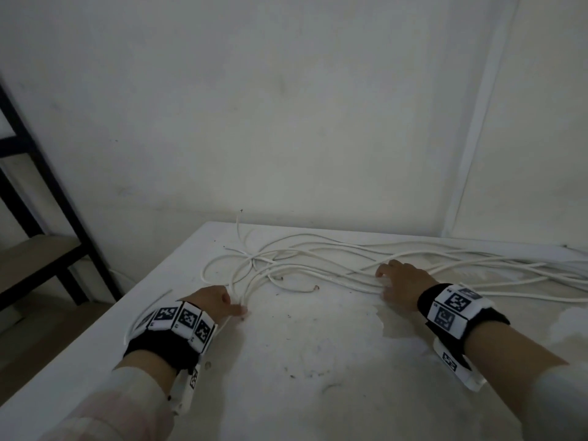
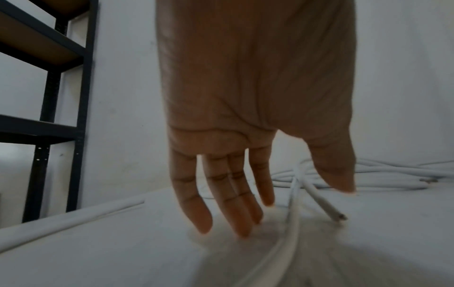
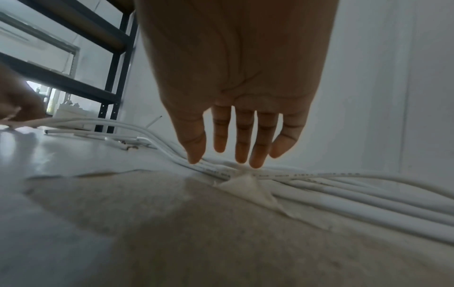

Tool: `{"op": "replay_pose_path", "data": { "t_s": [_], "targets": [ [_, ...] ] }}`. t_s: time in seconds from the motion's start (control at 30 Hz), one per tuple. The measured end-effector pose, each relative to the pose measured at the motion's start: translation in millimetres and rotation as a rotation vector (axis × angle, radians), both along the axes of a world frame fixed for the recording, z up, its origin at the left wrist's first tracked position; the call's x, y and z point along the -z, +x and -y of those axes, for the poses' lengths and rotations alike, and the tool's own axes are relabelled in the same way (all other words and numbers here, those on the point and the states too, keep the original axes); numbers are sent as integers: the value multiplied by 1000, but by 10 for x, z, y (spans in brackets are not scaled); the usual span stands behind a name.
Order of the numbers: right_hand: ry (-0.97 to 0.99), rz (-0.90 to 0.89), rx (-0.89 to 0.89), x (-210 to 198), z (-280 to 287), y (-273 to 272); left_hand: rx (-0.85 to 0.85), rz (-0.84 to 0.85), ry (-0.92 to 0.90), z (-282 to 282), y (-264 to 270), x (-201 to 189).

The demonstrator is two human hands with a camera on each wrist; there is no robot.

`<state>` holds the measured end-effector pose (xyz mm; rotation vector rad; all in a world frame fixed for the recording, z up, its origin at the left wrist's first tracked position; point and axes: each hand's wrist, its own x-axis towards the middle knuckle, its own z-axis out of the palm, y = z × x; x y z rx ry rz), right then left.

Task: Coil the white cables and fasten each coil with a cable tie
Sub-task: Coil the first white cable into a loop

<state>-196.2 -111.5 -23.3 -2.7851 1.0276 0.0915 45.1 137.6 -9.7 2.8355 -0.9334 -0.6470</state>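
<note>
**A:** Cables (image 1: 318,265) first: where do they lie?

**B:** White cables sprawl loose and uncoiled over the far half of a white table (image 1: 286,361), looping at the middle and running off toward the right edge. Several cut ends (image 1: 315,287) point toward the viewer.

**A:** And the hands?

**B:** The left hand (image 1: 216,302) sits at the near left end of the loops. In its wrist view the fingers (image 2: 196,203) hang straight down, spread, with strands passing between forefinger and thumb; it grips nothing. The right hand (image 1: 399,280) rests over the bundle of parallel strands to the right, fingers (image 3: 242,136) extended, tips just touching the cables (image 3: 319,186), nothing clasped.

**A:** What surrounds them?

**B:** Both wrists wear black bands with black-and-white square markers. The tabletop is scuffed, with a peeled patch (image 3: 248,186) beneath the right hand. A pale wall (image 1: 286,106) stands behind; a dark metal shelving unit (image 1: 47,202) stands at the left.
</note>
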Motion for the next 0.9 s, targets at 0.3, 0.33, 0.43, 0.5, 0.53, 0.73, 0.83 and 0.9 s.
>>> {"op": "replay_pose_path", "data": {
  "t_s": [0.3, 0.33, 0.43, 0.5, 0.53, 0.73, 0.83, 0.9],
  "targets": [
    [-66, -105, 104, 28, 220, -75, 52, 189, -68, 384, -75, 82],
    [-60, -92, 111, 27, 242, -83, 37, 196, -87, 400, -66, 76],
    [-48, -96, 128, 23, 295, -96, -12, 190, -249, 436, -26, 15],
    [-67, -135, 114, 13, 309, -102, -6, 159, -344, 464, -22, -53],
    [-79, -143, 99, 8, 313, -104, 5, 149, -352, 486, -36, -83],
    [-220, 9, 38, -159, 346, -195, 37, 114, -346, 599, -84, -178],
    [-162, 165, 35, -305, 416, -316, 20, 136, -441, 639, -102, -295],
    [-142, 273, 32, -407, 447, -381, -26, 158, -540, 674, -167, -426]
  ]
}}
